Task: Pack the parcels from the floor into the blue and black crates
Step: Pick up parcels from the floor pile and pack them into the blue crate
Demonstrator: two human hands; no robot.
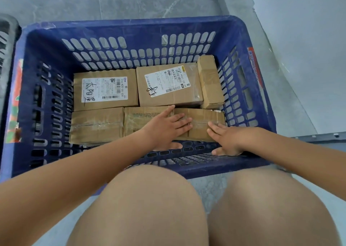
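Observation:
The blue crate stands on the floor in front of me with several brown cardboard parcels lying flat on its bottom. Two parcels at the back carry white labels, one on the left and one in the middle. A narrow parcel is wedged at the back right. A plain taped parcel lies at the front left. My left hand lies over the front right parcel, fingers on top and thumb down its near side. My right hand is spread, fingertips touching that parcel's near right corner.
A sliver of the black crate shows at the far left edge, touching the blue one. A pale wall runs along the right. A grey metal rail lies on the floor at the right. My bare knees fill the foreground.

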